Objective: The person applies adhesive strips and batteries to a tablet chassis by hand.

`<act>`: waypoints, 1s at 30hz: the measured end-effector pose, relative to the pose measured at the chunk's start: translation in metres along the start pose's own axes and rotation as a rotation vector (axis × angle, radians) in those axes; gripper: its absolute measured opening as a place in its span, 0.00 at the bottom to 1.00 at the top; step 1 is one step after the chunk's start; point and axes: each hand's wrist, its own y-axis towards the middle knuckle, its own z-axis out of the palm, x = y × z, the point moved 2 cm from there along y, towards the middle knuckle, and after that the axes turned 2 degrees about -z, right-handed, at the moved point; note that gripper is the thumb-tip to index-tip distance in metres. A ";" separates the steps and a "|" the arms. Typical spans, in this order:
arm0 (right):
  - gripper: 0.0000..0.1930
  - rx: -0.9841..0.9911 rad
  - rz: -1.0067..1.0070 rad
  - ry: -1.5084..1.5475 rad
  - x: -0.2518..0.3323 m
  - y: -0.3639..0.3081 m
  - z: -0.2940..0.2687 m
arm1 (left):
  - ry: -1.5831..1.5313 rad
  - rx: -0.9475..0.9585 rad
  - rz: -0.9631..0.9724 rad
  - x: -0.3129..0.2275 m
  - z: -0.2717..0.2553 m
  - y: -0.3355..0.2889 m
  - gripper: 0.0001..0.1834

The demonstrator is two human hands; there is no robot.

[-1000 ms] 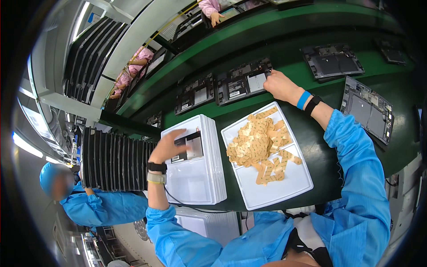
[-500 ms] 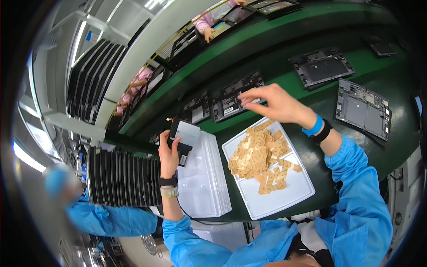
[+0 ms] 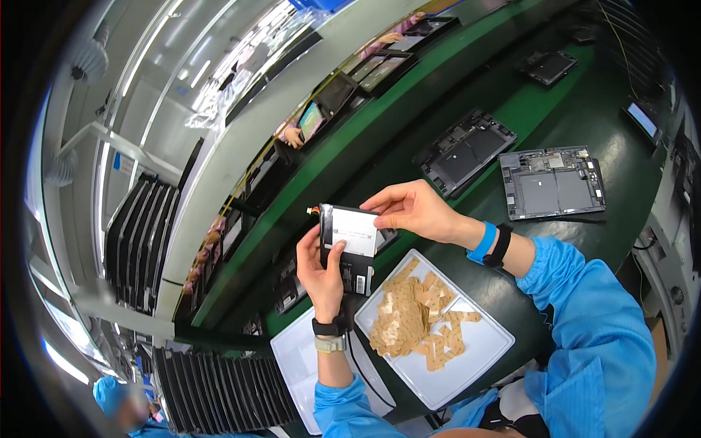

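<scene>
My left hand [image 3: 321,274] grips a flat black battery pack [image 3: 347,266] from its left side, the thumb lying across the front. The pack has a white label on its upper half and a short wired connector at its top left corner. My right hand [image 3: 416,212] has its thumb and forefinger closed at the pack's upper right corner. Whether a small piece is also between those fingertips cannot be made out. Below the hands, a white tray [image 3: 478,358] holds a heap of tan adhesive strips [image 3: 412,314].
Opened tablet housings [image 3: 555,190] lie on the green bench at right, another [image 3: 467,150] behind. White plastic trays [image 3: 296,350] stand at left beside a row of black panels [image 3: 219,390]. A co-worker's hand [image 3: 293,137] shows across the bench; another person [image 3: 117,401] is at lower left.
The battery pack has come up and rightward in my left hand. My right hand has moved down and left to its corner. The whole view has also turned to the right.
</scene>
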 end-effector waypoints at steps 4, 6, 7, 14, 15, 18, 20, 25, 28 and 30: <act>0.16 0.069 -0.018 -0.050 -0.009 0.006 -0.011 | -0.070 -0.023 -0.011 0.019 0.002 0.001 0.21; 0.14 0.074 0.026 0.006 -0.010 0.006 -0.014 | -0.096 -0.023 -0.028 0.021 0.001 0.001 0.19; 0.13 0.075 0.022 0.027 -0.011 0.007 -0.014 | -0.097 -0.028 -0.036 0.022 0.001 0.001 0.19; 0.10 -0.208 0.077 -0.066 -0.050 0.013 -0.031 | -0.222 -0.073 -0.046 0.021 0.007 0.002 0.17; 0.10 -0.176 0.076 -0.098 -0.053 0.011 -0.024 | -0.227 -0.116 -0.045 0.014 0.003 0.002 0.17; 0.12 -0.054 0.053 0.036 -0.036 -0.001 0.016 | -0.216 -0.165 -0.046 0.020 -0.003 0.003 0.16; 0.13 -0.079 -0.006 0.056 -0.028 -0.006 0.034 | -0.243 -0.201 -0.135 0.033 -0.002 0.002 0.17; 0.09 -0.106 0.128 -0.022 -0.024 -0.013 0.024 | -0.055 -0.023 -0.073 0.025 0.013 -0.003 0.36; 0.09 0.018 0.056 0.021 -0.032 -0.017 0.034 | -0.181 0.152 -0.182 0.025 0.024 -0.010 0.46; 0.09 0.054 0.026 0.045 -0.037 -0.017 0.034 | -0.212 0.213 -0.245 0.028 0.024 -0.011 0.43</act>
